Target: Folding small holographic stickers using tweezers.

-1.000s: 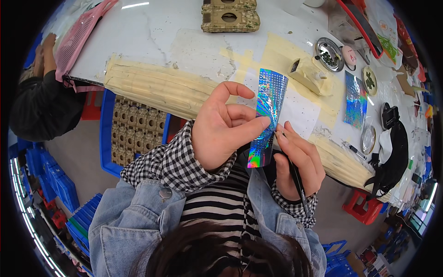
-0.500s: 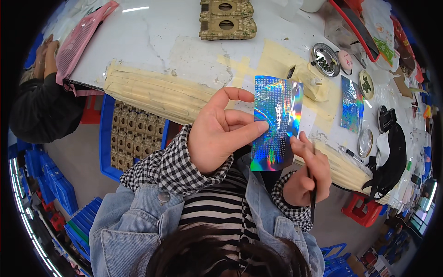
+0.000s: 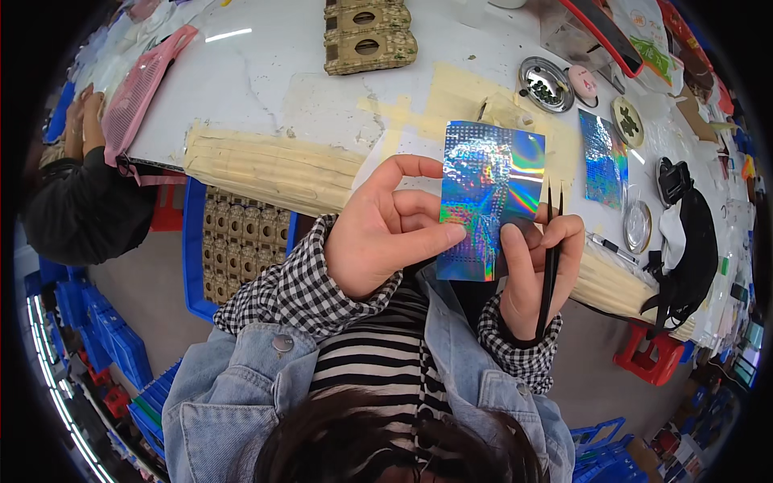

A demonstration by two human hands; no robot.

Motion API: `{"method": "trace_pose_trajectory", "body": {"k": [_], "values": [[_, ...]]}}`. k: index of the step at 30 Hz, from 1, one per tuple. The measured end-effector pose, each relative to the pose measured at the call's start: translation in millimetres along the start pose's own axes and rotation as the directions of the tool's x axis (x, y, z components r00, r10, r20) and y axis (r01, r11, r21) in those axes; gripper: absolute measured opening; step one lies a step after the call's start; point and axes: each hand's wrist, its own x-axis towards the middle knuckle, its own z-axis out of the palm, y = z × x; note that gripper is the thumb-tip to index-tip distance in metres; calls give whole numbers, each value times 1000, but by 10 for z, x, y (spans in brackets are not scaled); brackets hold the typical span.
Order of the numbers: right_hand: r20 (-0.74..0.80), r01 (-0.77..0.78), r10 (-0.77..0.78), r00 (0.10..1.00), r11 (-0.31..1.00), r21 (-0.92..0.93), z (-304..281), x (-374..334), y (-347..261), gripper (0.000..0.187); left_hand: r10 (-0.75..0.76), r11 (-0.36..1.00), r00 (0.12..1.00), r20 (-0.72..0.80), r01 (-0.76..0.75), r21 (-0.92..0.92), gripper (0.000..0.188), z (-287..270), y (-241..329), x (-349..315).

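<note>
A shiny rainbow holographic sheet (image 3: 475,185), dotted with rows of small square marks, is held up over the table's near edge. My left hand (image 3: 386,229) pinches its left side between thumb and fingers. At the lower right of the sheet, my right hand (image 3: 535,270) has its thumb against the edge, with its other fingers partly hidden behind. Black tweezers (image 3: 552,266) are also in the right hand, tips pointing up and apart, with nothing visible between them.
Camouflage-patterned cases (image 3: 369,47) lie at the back; more fill a blue crate (image 3: 193,249) below left. To the right are a metal dish (image 3: 547,84) of small dark pieces, another holographic sheet (image 3: 602,157) and a black bag (image 3: 691,249). Another person's sleeve (image 3: 88,209) is at left.
My right hand has moved up against the sheet's right side, its thumb now touching it. The sheet has turned to show more of its width, and the tweezers' tips now show separately.
</note>
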Motion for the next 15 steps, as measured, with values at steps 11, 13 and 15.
{"method": "trace_pose_trajectory", "body": {"k": [11,13,15], "values": [[180,468,-448,876,699,-540,-216,-83,-51,68,66,994,994,-83,-58,89,50,85,-17,10],[285,476,-383,879,660,-582,-217,-134,-128,65,79,990,993,-93,-66,128,50,101,-21,-8],[293,478,-379,878,652,-588,-143,-171,-124,59,84,987,991,-101,-69,143,50,112,-36,-14]]}}
